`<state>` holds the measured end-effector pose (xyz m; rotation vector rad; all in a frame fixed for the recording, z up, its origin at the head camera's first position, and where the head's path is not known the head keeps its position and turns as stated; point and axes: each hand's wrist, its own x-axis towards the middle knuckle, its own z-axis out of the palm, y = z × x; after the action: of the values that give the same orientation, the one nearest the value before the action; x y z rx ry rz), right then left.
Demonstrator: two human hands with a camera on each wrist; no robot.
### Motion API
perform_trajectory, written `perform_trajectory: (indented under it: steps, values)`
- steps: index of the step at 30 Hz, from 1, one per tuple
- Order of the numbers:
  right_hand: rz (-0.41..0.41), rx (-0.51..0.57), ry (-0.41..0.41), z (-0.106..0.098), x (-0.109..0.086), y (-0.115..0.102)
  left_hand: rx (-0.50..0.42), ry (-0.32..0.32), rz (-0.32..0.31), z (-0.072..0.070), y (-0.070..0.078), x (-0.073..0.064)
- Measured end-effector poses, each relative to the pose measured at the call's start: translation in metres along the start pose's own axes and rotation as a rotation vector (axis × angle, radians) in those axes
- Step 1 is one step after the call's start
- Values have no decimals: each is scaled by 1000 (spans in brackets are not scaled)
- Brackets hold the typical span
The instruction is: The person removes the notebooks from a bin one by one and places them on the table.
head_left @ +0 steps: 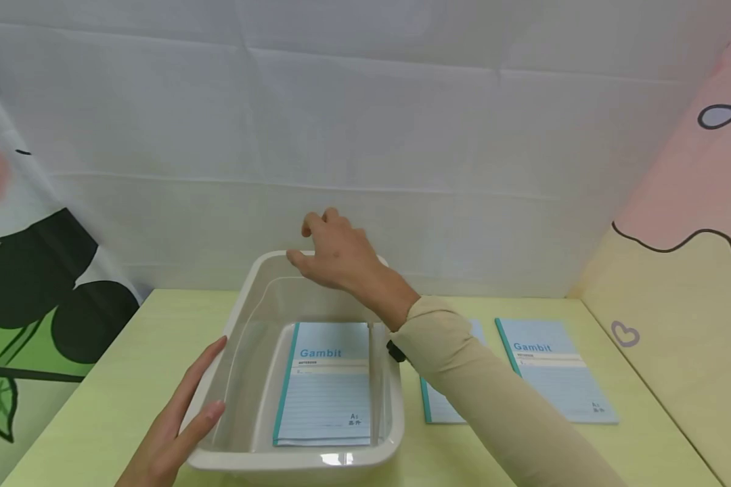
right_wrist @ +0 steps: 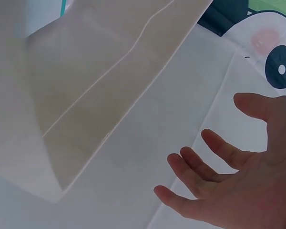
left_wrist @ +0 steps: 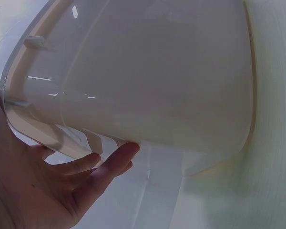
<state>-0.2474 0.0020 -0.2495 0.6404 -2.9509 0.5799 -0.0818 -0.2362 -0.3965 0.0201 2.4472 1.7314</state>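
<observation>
On the pale-yellow table (head_left: pixel 128 379) before you stands a white bin (head_left: pixel 280 461), probably light, rigid and slick, best held by its rim. A blue notebook (head_left: pixel 325 399) lies inside, likely flexible; take its spine. Your left hand (head_left: pixel 166 436) grips the bin's left rim; your right hand (head_left: pixel 341 253), empty, fingers spread, hovers near the far rim.
</observation>
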Motion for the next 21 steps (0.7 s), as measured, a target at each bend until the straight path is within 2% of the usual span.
perform_trajectory:
  steps: [8,11,15,21]
  values:
    - [-7,14,-9,2,5,-16,6,12,9,0,2,-2]
    - [-3,13,-21,6,7,-25,-14,9,-21,0,4,-2]
    - [38,-11,-49,18,11,-33,-41,3,-52,2,6,-2]
    - [120,-35,-77,44,17,-37,-1,16,-25,3,7,-2]
